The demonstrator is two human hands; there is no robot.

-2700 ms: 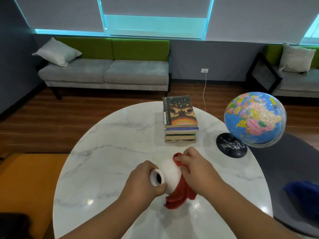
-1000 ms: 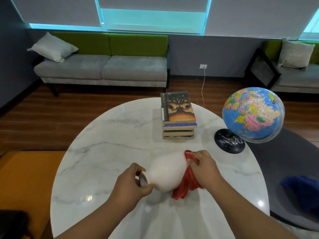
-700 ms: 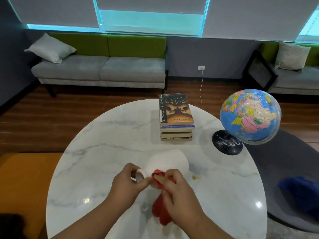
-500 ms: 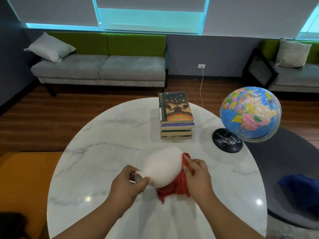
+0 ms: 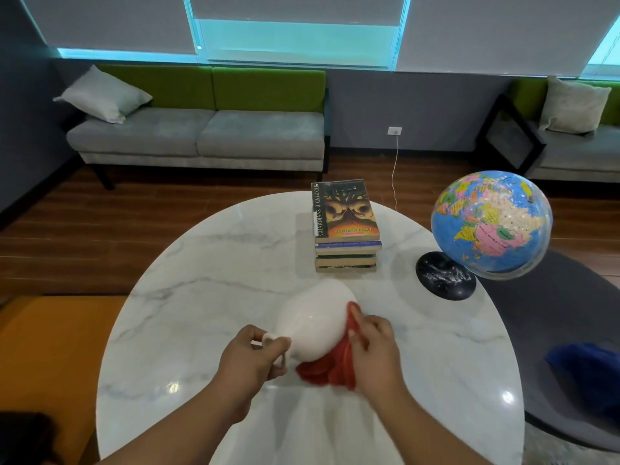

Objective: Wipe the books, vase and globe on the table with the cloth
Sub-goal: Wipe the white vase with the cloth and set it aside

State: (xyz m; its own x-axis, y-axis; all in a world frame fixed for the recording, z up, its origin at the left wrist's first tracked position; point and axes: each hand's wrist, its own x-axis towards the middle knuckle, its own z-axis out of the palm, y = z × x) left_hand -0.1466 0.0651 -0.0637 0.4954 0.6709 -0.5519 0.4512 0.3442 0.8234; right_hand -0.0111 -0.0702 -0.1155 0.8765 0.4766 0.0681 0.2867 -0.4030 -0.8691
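Head view: left hand [image 5: 250,359] fingers curl round the neck of the white vase [image 5: 315,322], body sideways beyond them; right hand [image 5: 374,350] fingers grip the red cloth [image 5: 322,369] against its underside. Turning the neck slowly should expose unwiped surface.

Two limbs in view: the left forearm [image 5: 188,427] and the right forearm [image 5: 419,427] are both uncovered along the whole length shown, from the lower frame edge to the wrist. The left hand [image 5: 250,359] and the right hand [image 5: 375,350] are likewise bare across backs, knuckles and fingers. Nails on the right hand read as short; nail detail on the left cannot be made out.
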